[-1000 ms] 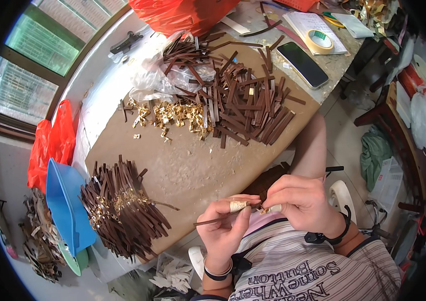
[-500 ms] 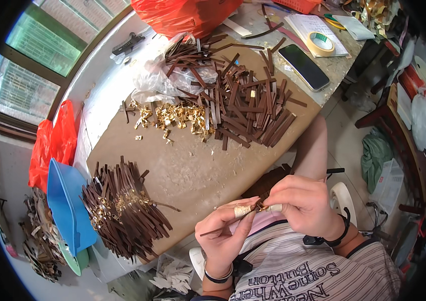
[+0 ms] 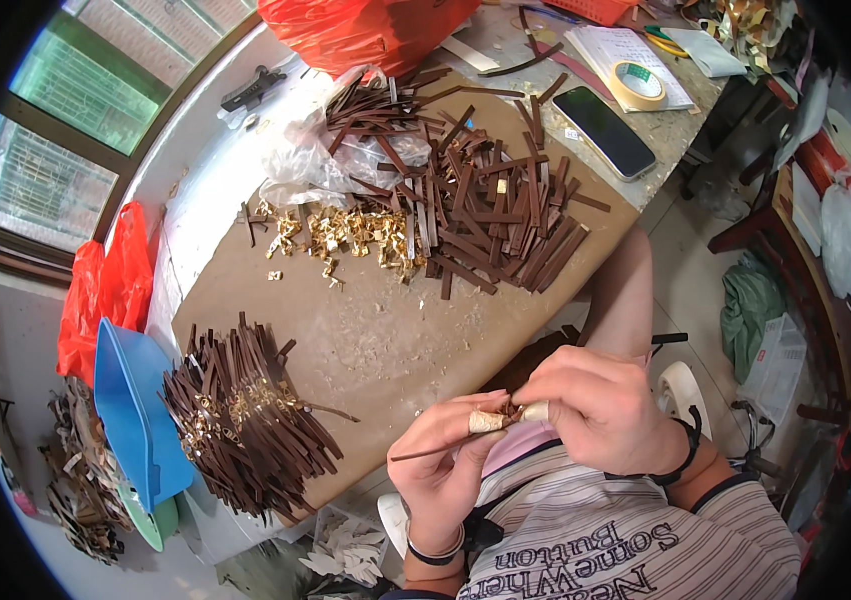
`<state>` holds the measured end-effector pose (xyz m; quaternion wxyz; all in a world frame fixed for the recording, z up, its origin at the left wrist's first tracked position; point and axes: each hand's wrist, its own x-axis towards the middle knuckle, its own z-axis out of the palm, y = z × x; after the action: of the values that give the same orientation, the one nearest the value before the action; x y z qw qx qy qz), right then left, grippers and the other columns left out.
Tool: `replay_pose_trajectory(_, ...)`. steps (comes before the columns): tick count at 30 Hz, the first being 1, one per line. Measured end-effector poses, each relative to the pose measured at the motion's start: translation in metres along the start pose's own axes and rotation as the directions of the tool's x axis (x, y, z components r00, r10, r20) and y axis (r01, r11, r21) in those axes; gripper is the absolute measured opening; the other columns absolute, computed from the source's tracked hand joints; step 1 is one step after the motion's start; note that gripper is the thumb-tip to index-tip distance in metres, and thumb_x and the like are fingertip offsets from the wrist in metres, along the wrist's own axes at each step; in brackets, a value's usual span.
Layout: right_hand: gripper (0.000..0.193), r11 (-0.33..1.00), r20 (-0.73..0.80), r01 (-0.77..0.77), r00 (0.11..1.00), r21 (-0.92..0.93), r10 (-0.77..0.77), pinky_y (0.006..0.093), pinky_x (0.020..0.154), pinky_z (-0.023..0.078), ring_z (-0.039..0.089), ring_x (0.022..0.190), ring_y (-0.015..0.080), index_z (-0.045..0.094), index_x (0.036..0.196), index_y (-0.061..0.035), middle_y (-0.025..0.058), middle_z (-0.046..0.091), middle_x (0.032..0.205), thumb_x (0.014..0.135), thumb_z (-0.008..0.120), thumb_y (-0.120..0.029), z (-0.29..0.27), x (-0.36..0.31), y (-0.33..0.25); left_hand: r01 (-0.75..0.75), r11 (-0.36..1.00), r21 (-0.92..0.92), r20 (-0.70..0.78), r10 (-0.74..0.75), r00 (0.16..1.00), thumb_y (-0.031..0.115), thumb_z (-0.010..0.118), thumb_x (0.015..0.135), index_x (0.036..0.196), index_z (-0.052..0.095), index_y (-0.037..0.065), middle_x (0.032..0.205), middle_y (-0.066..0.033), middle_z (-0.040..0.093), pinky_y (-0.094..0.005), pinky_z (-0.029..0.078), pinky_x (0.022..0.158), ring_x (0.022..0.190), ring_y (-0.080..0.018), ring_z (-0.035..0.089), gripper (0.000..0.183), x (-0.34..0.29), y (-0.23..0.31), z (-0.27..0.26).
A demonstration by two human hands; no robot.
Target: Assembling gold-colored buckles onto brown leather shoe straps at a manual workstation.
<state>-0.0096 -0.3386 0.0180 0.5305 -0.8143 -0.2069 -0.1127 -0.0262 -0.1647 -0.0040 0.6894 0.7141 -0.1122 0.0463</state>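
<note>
My left hand (image 3: 445, 455) is closed on a thin dark brown strap (image 3: 415, 456), whose tail sticks out to the left past the palm. Close against it, my right hand (image 3: 595, 410) pinches the strap's other end; any small fitting there is hidden by the fingertips. Pale tape wraps fingertips on both hands. On the brown board to the far side lie loose gold metal buckles (image 3: 355, 232) and a heap of brown straps (image 3: 490, 215). A thick pile of straps with gold buckles (image 3: 245, 430) sits at the board's left end.
A blue plastic bin (image 3: 135, 420) stands beyond the strap pile, with a red bag (image 3: 110, 290) behind it. Toward the back are a clear plastic bag (image 3: 310, 160), a large red bag (image 3: 365, 35), a phone (image 3: 603, 133), and a tape roll (image 3: 637, 86) on a notebook.
My right hand has shifted slightly left, its fingertips now closer to the left hand's. The strap's tail lies a little flatter and reaches further left.
</note>
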Motion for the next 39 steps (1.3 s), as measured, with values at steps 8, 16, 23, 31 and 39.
replay_pose_trajectory(8, 0.028, 0.982, -0.112, 0.151, 0.984, 0.117, -0.138, 0.0299, 0.055, 0.049, 0.061, 0.067, 0.0208, 0.066, 0.091, -0.0015, 0.008, 0.06, 0.077, 0.067, 0.06, 0.012, 0.01, -0.009, 0.009, -0.067, 0.989, -0.132, -0.205, 0.039, 0.978, -0.015, 0.07, 0.069, 0.087, 0.062, -0.002, 0.088, -0.0141, 0.066, -0.0332, 0.054, 0.079, 0.089, -0.0269, 0.065, 0.024, -0.009, -0.004, 0.014)
replay_pose_trajectory(16, 0.017, 0.995, -0.094, 0.034, 0.995, 0.093, -0.025, 0.0289, 0.057, 0.049, 0.059, 0.07, 0.0221, 0.062, 0.086, -0.001, 0.0104, 0.059, 0.083, 0.072, 0.062, 0.008, 0.012, -0.008, 0.003, -0.159, 0.982, 0.107, -0.113, 0.171, 0.979, -0.005, 0.07, 0.072, 0.083, 0.06, 0.002, 0.084, -0.0116, 0.065, -0.0301, 0.051, 0.069, 0.08, -0.0247, 0.065, 0.016, -0.003, 0.001, 0.013)
replay_pose_trajectory(23, 0.012, 0.81, 0.267, -0.373, 0.923, 0.453, 0.276, 0.0235, 0.066, 0.045, 0.057, 0.075, 0.014, 0.063, 0.096, 0.0017, 0.005, 0.059, 0.088, 0.088, 0.059, -0.005, 0.004, -0.009, 0.022, -0.499, 0.61, 0.615, 0.114, 0.558, 0.822, -0.003, 0.072, 0.061, 0.078, 0.062, 0.005, 0.084, -0.0087, 0.065, -0.0291, 0.051, 0.067, 0.077, -0.0247, 0.064, 0.021, 0.001, -0.002, 0.003)
replay_pose_trajectory(31, 0.022, 0.313, 0.58, -0.694, 0.716, 0.648, 0.389, 0.0211, 0.052, 0.052, 0.061, 0.072, 0.0103, 0.06, 0.107, 0.0056, 0.0086, 0.064, 0.089, 0.093, 0.054, -0.01, 0.006, -0.011, 0.033, 0.124, 0.985, 0.121, -0.019, -0.122, 0.992, -0.009, 0.06, 0.078, 0.087, 0.065, -0.004, 0.096, -0.0104, 0.063, -0.0278, 0.051, 0.074, 0.084, -0.0198, 0.064, 0.011, -0.001, -0.006, -0.009)
replay_pose_trajectory(39, 0.018, 0.361, 0.555, -0.635, 0.772, 0.683, 0.31, 0.0233, 0.059, 0.054, 0.063, 0.074, 0.0128, 0.062, 0.104, 0.0061, 0.007, 0.061, 0.085, 0.088, 0.059, -0.002, 0.008, -0.017, 0.034, 0.361, 0.807, -0.467, 0.032, -0.392, 0.919, -0.005, 0.063, 0.083, 0.091, 0.063, -0.006, 0.093, -0.0101, 0.063, -0.0268, 0.053, 0.072, 0.08, -0.0141, 0.063, 0.008, 0.004, -0.019, 0.002)
